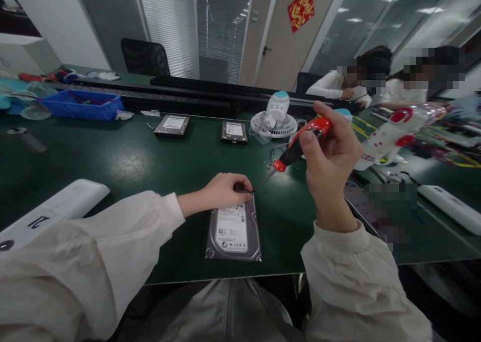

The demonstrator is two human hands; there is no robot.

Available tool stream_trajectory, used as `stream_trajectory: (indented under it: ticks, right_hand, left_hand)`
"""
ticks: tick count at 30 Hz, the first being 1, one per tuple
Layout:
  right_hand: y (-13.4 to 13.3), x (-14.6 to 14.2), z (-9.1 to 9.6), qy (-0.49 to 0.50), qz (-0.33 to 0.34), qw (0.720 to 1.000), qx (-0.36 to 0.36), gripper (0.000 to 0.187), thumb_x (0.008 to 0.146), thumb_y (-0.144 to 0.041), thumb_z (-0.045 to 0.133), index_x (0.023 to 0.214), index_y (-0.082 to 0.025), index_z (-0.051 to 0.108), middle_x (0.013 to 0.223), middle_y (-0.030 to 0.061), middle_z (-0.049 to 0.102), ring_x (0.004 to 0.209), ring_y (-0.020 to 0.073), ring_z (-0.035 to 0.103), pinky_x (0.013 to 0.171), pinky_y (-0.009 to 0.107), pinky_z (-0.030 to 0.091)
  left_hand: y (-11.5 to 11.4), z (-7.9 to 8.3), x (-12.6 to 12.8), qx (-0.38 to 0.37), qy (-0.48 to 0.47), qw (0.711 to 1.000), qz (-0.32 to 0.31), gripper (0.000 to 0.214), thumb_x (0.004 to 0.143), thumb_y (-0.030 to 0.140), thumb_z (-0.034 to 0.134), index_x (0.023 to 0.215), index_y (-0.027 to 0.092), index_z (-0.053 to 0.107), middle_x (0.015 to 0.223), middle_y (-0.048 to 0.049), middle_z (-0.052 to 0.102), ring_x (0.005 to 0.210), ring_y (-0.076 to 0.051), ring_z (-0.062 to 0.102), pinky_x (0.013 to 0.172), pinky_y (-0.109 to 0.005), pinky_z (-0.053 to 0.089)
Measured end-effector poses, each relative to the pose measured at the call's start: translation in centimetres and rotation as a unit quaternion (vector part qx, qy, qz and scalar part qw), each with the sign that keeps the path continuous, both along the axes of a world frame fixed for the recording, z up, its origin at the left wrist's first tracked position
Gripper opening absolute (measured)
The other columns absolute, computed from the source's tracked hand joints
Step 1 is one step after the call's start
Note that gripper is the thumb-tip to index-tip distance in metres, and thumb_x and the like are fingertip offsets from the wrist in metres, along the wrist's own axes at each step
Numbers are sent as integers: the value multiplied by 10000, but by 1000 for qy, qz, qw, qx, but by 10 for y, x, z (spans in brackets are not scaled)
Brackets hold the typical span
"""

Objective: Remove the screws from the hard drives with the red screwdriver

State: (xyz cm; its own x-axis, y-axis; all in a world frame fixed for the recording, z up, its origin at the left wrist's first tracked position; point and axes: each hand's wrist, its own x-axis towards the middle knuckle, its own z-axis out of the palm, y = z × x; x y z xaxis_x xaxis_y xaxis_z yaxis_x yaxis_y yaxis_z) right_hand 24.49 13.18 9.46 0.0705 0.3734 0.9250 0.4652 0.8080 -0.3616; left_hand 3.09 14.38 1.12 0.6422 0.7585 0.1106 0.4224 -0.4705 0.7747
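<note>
A silver hard drive (233, 231) with a white label lies flat near the table's front edge. Over its far end my left hand (227, 189) is closed, thumb and forefinger pinched around something small and dark that I cannot make out. My right hand (332, 156) grips a red and black screwdriver (298, 144), held tilted to the right. Its thin shaft slants down to the left, and the tip meets the fingertips of my left hand at the drive's far right corner. The fingers hide that end of the drive.
Two more hard drives, a left one (172, 125) and a right one (234, 132), lie farther back. A white fan (278, 124), a blue basket (82, 106) and small loose screws (267, 165) are around. White devices flank both sides. Two people sit at the far right.
</note>
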Motion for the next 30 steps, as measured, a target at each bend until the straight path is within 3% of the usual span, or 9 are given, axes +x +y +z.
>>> stream_trajectory:
  ticks: [2, 10, 13, 16, 19, 24, 30]
  right_hand:
    - [1, 0, 0, 9, -6, 1000, 8, 363, 835, -421, 729, 1191, -351, 714, 1081, 14, 749, 912, 204, 715, 816, 392, 621]
    - [6, 4, -6, 29, 77, 997, -11, 399, 920, -518, 556, 1236, -316, 692, 899, 24, 743, 825, 229, 717, 699, 406, 594]
    - [4, 2, -5, 20, 35, 999, -26, 364, 894, -474, 632, 1218, -320, 690, 940, 28, 716, 828, 213, 704, 738, 408, 591]
    - [2, -2, -4, 17, -7, 999, -35, 445, 815, -428, 751, 1235, -323, 648, 973, 29, 706, 810, 203, 684, 740, 403, 591]
    - [1, -5, -3, 39, 22, 998, -43, 530, 788, -394, 786, 1258, -338, 549, 914, 4, 714, 757, 194, 682, 706, 395, 595]
    - [1, -4, 0, 44, 73, 996, -12, 369, 750, -302, 812, 1048, -297, 594, 947, 9, 706, 854, 198, 704, 754, 398, 605]
    - [3, -1, -2, 47, 94, 994, -21, 284, 830, -365, 712, 1095, -288, 644, 960, 31, 674, 906, 220, 701, 799, 424, 612]
  left_hand:
    - [0, 0, 0, 0, 1, 1000, 1, 242, 852, 393, 675, 1011, 225, 743, 912, -16, 735, 787, -162, 659, 692, -295, 494]
    - [0, 2, -1, -1, 6, 1000, -3, 248, 853, 402, 668, 1016, 231, 745, 937, -12, 734, 792, -159, 663, 698, -296, 498]
    - [0, 2, 0, 1, 6, 1000, 1, 247, 847, 400, 672, 1009, 229, 746, 917, -13, 736, 786, -162, 664, 691, -297, 493]
    - [0, 1, 0, 5, 5, 1000, 4, 241, 844, 392, 674, 1002, 225, 747, 902, -16, 737, 794, -167, 664, 695, -298, 487]
    - [0, 1, 0, 5, 4, 1000, 1, 242, 843, 392, 673, 1001, 223, 745, 916, -18, 739, 801, -168, 664, 688, -295, 487]
    - [0, 1, 0, 5, 3, 1000, -2, 243, 847, 396, 669, 1003, 225, 741, 933, -15, 741, 803, -166, 664, 709, -303, 495]
    - [1, 0, -1, 3, 4, 1000, -3, 254, 851, 403, 667, 1016, 226, 743, 936, -18, 739, 799, -166, 665, 704, -303, 498]
